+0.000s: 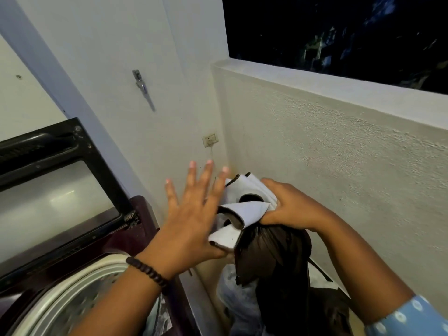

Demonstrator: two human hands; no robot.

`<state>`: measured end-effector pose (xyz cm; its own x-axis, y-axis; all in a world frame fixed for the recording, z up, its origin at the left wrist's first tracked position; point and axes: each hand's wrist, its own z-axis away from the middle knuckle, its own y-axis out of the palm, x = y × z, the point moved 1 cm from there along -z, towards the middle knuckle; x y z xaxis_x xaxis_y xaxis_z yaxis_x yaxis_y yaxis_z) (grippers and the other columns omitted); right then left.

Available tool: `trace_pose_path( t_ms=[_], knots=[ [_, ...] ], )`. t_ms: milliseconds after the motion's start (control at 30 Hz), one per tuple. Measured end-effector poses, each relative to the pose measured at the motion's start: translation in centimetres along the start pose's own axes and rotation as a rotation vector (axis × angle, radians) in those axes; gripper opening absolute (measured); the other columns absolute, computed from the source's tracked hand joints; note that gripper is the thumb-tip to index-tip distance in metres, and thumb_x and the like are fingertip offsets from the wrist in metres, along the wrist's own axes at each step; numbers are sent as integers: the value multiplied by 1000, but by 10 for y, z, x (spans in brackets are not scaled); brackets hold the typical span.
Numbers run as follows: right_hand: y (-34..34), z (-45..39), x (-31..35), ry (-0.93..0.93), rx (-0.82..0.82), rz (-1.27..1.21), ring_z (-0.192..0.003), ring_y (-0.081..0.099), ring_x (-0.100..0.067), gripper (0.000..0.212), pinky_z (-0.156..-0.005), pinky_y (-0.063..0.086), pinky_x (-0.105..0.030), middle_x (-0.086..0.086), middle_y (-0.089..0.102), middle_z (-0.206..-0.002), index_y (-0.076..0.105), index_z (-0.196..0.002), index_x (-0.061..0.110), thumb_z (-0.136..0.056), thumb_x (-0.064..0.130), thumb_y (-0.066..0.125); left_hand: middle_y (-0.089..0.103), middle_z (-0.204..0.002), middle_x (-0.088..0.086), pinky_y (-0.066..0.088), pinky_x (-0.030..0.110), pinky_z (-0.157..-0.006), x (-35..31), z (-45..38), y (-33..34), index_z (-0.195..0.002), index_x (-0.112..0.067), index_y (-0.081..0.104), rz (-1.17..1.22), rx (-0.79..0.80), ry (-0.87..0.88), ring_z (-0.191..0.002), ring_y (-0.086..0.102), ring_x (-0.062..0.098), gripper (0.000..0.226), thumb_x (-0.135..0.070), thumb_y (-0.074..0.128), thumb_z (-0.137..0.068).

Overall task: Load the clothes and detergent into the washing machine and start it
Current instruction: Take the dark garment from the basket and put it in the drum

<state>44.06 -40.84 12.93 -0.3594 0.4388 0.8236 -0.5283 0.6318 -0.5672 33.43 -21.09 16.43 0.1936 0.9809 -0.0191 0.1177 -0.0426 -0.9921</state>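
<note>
The right hand (293,207) is gripping a dark garment (271,253) with white trim, bunched just right of the washing machine (143,226). The left hand (191,214) is spreading its fingers, touching the white folds. The machine's lid (55,166) is standing open above the drum (80,292); more clothes (242,304) are lying below the garment.
</note>
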Motion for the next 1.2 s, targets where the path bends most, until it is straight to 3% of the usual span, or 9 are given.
trace_pose_path(
  t_ms=[100,233,400,600,700,833,933,1033,1200],
  knots=[
    [1,-3,8,4,64,126,-80,59,-8,44,-65,46,-22,8,59,-93,48,-104,26,-72,16,77,-41,-152,3,-10,73,-107,-8,-12,-2,-135,-36,-44,-161,-8,87,-137,-42,27,140,-65,73,-65],
    [0,-2,20,-28,141,283,-88,63,-16,48,-77,54,-33,0,65,-101,54,-115,16,-72,14,75,-25,-159,5,-8,71,-109,-9,-26,-7,-134,-38,-44,-209,43,150,-143,-31,28,142,-61,77,-65],
    [5,1,28,-13,168,401,-87,64,-16,51,-78,55,-35,1,66,-103,57,-120,21,-72,13,74,6,-161,-3,0,60,-117,-13,-33,-8,-136,-43,-41,80,266,147,-149,1,16,141,-69,76,-59],
    [0,-1,30,21,65,618,-71,56,-18,27,-59,44,-29,3,56,-81,54,-100,20,-77,20,69,-28,-158,-2,-5,63,-115,-29,-25,-22,-133,-37,-46,-72,211,83,-143,-30,22,140,-70,71,-64],
    [9,-4,33,10,102,638,-76,60,-19,35,-67,51,-29,-1,62,-93,58,-111,18,-79,24,71,-24,-159,5,-10,69,-111,-48,-27,-14,-129,-29,-51,-215,196,98,-142,-31,26,142,-63,73,-68],
    [15,-8,33,-46,154,473,-71,55,-11,32,-62,45,-22,7,56,-86,54,-102,17,-76,16,73,45,-144,8,17,53,-117,-31,-40,4,-128,-31,-52,-125,256,48,-136,39,24,147,-51,81,-67],
    [14,-6,22,-29,110,329,-78,59,-13,38,-66,49,-28,6,59,-93,53,-105,20,-73,17,74,66,-108,-3,41,29,-91,-7,-42,12,-153,-27,-9,-21,203,8,-97,62,18,122,-58,75,-70],
    [15,0,5,-37,90,-10,-92,62,-6,50,-81,50,-23,13,62,-101,50,-116,23,-75,13,77,67,-95,-9,44,25,-67,9,-40,9,-115,-34,62,94,161,11,-84,60,10,50,-60,70,-73],
    [31,11,-7,-8,118,-313,-113,55,9,88,-92,46,-13,23,52,-125,35,-139,36,-69,22,86,69,-83,-12,53,40,-71,29,-41,-5,-90,-37,72,383,188,-28,-76,63,6,35,-62,69,-66]
  ],
)
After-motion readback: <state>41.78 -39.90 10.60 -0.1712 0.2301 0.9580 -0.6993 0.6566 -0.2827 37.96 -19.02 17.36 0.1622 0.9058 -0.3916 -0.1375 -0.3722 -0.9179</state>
